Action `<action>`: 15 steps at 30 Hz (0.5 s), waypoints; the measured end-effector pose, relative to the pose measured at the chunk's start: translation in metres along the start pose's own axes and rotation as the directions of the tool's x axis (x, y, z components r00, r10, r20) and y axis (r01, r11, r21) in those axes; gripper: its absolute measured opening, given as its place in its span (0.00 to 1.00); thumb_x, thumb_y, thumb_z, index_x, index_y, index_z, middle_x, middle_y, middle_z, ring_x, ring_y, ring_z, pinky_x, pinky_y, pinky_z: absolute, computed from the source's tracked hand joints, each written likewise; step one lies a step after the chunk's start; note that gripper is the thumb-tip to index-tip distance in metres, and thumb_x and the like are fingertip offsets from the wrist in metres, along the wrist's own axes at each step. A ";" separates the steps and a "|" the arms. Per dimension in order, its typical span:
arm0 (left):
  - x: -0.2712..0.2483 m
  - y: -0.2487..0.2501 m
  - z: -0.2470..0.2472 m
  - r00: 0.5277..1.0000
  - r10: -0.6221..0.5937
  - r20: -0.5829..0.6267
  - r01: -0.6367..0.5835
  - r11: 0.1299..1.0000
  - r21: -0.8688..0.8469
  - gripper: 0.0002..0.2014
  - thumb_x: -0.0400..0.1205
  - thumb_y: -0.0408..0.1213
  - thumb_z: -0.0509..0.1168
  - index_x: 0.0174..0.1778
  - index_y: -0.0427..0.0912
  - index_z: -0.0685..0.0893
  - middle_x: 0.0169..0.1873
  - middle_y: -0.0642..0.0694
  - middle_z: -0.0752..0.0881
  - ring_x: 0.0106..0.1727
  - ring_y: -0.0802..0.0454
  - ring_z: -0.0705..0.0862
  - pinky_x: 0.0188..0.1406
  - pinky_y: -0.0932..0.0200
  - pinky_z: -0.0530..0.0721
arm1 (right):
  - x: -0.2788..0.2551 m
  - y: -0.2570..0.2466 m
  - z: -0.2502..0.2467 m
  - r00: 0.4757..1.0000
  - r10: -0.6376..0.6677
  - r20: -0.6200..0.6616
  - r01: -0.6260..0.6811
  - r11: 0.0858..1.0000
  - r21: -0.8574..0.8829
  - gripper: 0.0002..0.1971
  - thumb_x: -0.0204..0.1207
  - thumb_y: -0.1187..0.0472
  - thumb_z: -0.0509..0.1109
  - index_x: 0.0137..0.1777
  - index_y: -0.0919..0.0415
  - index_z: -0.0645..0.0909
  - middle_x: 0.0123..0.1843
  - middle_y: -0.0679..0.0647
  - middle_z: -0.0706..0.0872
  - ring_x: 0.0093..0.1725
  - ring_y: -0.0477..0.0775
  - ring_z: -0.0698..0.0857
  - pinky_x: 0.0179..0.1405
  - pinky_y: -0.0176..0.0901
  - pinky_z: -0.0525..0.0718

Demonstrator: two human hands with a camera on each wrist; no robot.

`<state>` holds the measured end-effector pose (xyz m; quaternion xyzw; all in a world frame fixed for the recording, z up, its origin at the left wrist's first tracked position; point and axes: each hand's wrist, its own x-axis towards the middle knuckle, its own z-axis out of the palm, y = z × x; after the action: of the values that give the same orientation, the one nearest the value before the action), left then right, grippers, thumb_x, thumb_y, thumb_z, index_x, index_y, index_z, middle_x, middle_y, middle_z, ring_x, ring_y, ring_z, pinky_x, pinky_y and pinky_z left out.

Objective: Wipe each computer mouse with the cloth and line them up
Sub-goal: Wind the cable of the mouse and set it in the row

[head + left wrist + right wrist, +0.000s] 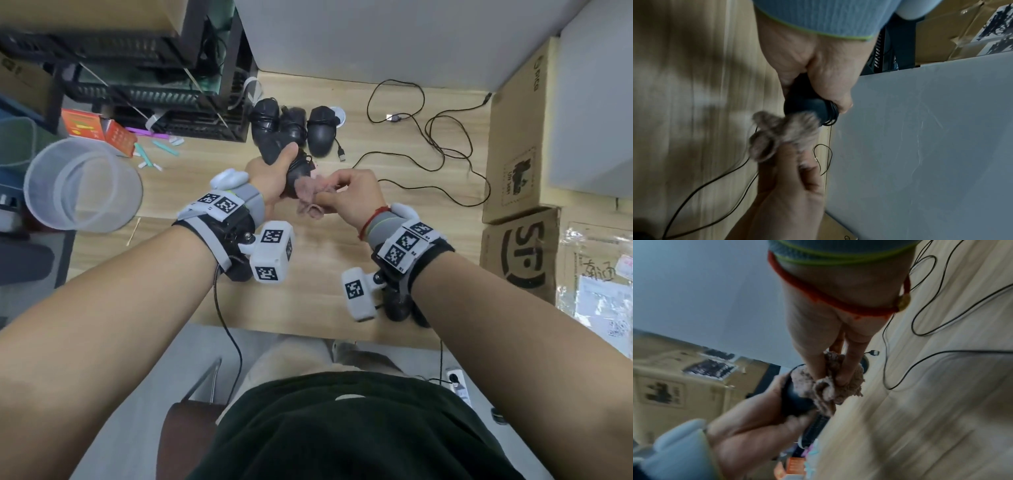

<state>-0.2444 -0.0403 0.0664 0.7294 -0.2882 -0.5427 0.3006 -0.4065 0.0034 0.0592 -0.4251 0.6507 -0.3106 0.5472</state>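
My left hand grips a black computer mouse above the wooden table, thumb over its top. A cable is wound around the mouse. My right hand pinches a crumpled pink cloth and holds it against the near end of the mouse. The cloth bunches between the fingers and the mouse. Three more black mice sit close together at the back of the table, with cords wrapped on them.
A loose black cable sprawls over the table's right side. Cardboard boxes stand along the right edge. A translucent plastic bin sits left, with an orange box and a black rack behind it.
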 end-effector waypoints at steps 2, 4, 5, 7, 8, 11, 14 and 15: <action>0.010 -0.001 -0.004 0.998 -0.035 0.046 0.035 0.999 0.012 0.35 0.58 0.71 0.74 0.48 0.44 0.89 0.48 0.43 0.94 0.53 0.42 0.92 0.59 0.38 0.89 | 0.006 0.019 -0.002 0.997 0.075 -0.004 -0.075 0.982 -0.174 0.09 0.59 0.62 0.85 0.35 0.59 0.88 0.33 0.55 0.87 0.35 0.52 0.88 0.41 0.53 0.92; 0.014 0.002 -0.005 0.993 -0.063 0.100 0.061 0.998 0.018 0.29 0.65 0.67 0.76 0.48 0.45 0.88 0.51 0.42 0.93 0.55 0.42 0.91 0.59 0.39 0.89 | 0.007 0.046 -0.004 0.971 0.231 0.067 -0.194 0.917 -0.349 0.08 0.63 0.63 0.84 0.39 0.60 0.89 0.35 0.51 0.88 0.38 0.51 0.89 0.41 0.47 0.92; 0.016 0.002 -0.005 0.991 -0.064 0.121 0.061 0.998 0.025 0.24 0.72 0.62 0.75 0.49 0.45 0.88 0.53 0.41 0.92 0.56 0.42 0.91 0.59 0.40 0.89 | 0.005 0.057 -0.005 0.940 0.317 0.129 -0.232 0.869 -0.438 0.05 0.65 0.62 0.82 0.39 0.56 0.89 0.37 0.49 0.89 0.40 0.51 0.89 0.40 0.42 0.90; 0.026 0.000 -0.002 0.989 -0.073 0.132 0.068 0.997 0.037 0.15 0.80 0.54 0.73 0.48 0.45 0.87 0.54 0.40 0.91 0.57 0.42 0.90 0.59 0.41 0.89 | 0.004 0.072 -0.004 0.865 0.448 0.226 -0.271 0.796 -0.541 0.03 0.70 0.60 0.79 0.39 0.50 0.89 0.39 0.48 0.90 0.41 0.51 0.89 0.36 0.37 0.86; 0.028 -0.002 -0.001 0.990 -0.075 0.121 0.070 0.996 0.047 0.14 0.81 0.53 0.73 0.47 0.45 0.87 0.54 0.40 0.91 0.57 0.42 0.90 0.59 0.40 0.89 | 0.004 0.075 -0.005 0.851 0.473 0.229 -0.286 0.781 -0.555 0.03 0.71 0.59 0.78 0.41 0.49 0.89 0.40 0.49 0.91 0.40 0.51 0.89 0.35 0.37 0.85; 0.043 -0.007 0.005 0.988 -0.086 0.128 0.074 0.993 0.092 0.14 0.79 0.54 0.74 0.46 0.46 0.87 0.52 0.40 0.92 0.56 0.41 0.90 0.57 0.37 0.90 | 0.028 0.072 -0.008 0.901 0.423 0.096 -0.312 0.785 -0.534 0.05 0.71 0.61 0.76 0.46 0.52 0.90 0.44 0.50 0.91 0.41 0.51 0.88 0.32 0.35 0.82; 0.056 -0.010 0.014 0.982 -0.093 0.165 0.067 0.985 0.157 0.19 0.74 0.60 0.74 0.45 0.47 0.88 0.49 0.42 0.92 0.52 0.42 0.91 0.58 0.39 0.90 | 0.062 0.056 -0.010 0.946 0.320 0.048 -0.267 0.856 -0.442 0.07 0.72 0.60 0.75 0.49 0.50 0.88 0.50 0.49 0.90 0.52 0.54 0.88 0.47 0.42 0.85; 0.062 -0.008 0.017 0.982 -0.091 0.165 0.059 0.980 0.189 0.20 0.74 0.61 0.74 0.45 0.46 0.88 0.45 0.44 0.92 0.49 0.45 0.90 0.57 0.44 0.90 | 0.074 0.050 -0.011 0.957 0.286 0.043 -0.240 0.868 -0.435 0.09 0.74 0.59 0.75 0.54 0.51 0.87 0.54 0.50 0.88 0.55 0.54 0.87 0.51 0.41 0.82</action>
<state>-0.2449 -0.0834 0.0183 0.7145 -0.3341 -0.5860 0.1855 -0.4310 -0.0406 -0.0149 -0.4573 0.7246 -0.0608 0.5121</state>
